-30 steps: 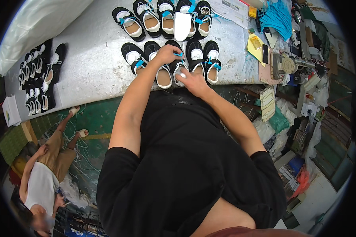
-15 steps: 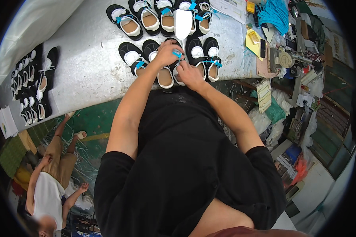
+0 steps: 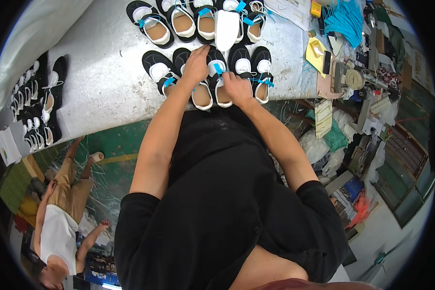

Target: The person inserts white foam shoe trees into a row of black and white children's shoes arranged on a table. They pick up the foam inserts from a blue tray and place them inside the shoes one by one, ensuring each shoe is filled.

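Note:
Two rows of black shoes with white tongues and trim stand on a grey worktable (image 3: 106,72), several with blue tags. In the near row, the middle shoe (image 3: 216,57) has its blue tag (image 3: 219,68) lying across the tongue. My left hand (image 3: 197,65) is closed along that shoe's left side near the toe, covering part of the shoe beside it (image 3: 201,96). On the opposite side, my right hand (image 3: 238,88) has its fingers bent at the collar, partly over the neighbouring shoe (image 3: 239,59). Some fingertips of both hands are hidden.
A white shoe-shaped piece (image 3: 226,30) lies over the far row. More shoes (image 3: 55,87) stand at the table's left end. Blue tags (image 3: 344,24), a phone (image 3: 326,63) and a sewing machine (image 3: 353,77) are at right. Another person (image 3: 60,227) is at lower left.
My left hand has shifted off the middle shoe's tag to its left side. My right hand has moved slightly right and up, uncovering the tag and opening. The other person's posture has changed.

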`<state>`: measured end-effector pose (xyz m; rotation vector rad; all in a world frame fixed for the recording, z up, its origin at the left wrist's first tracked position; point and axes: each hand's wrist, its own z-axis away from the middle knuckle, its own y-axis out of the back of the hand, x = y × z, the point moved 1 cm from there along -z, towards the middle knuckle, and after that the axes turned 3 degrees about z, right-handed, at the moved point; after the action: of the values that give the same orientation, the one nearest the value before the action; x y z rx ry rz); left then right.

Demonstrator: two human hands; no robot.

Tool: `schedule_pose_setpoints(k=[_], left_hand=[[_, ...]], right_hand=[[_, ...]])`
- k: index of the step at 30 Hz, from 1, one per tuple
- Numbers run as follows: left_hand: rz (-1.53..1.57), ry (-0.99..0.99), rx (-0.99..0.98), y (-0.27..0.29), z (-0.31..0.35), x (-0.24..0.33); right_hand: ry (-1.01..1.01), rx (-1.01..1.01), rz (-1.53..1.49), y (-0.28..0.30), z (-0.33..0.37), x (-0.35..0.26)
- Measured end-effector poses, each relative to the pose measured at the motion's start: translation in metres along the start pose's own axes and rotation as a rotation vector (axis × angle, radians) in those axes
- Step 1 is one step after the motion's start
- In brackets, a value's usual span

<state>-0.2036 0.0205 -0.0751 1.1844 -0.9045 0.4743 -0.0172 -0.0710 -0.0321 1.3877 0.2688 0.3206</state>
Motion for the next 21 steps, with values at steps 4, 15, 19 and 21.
schedule_pose_setpoints(k=[4, 15, 19, 21], left_hand=[[-0.007, 0.005, 0.019, -0.003, 0.004, -0.001], [0.059, 0.044, -0.010, 0.008, 0.000, 0.009], [0.345, 0.289, 0.226, 0.012, 0.010, -0.004], [0.463, 0.272, 0.426, 0.005, 0.000, -0.002]], right_hand=[[-0.070, -0.042, -0.146, 0.000, -0.011, 0.006], [0.048, -0.597, -0.239, 0.064, -0.071, 0.012], [-0.193, -0.200, -0.396, 0.174, -0.146, 0.039], [-0.354, 0.076, -0.293, 0.135, -0.180, 0.062]])
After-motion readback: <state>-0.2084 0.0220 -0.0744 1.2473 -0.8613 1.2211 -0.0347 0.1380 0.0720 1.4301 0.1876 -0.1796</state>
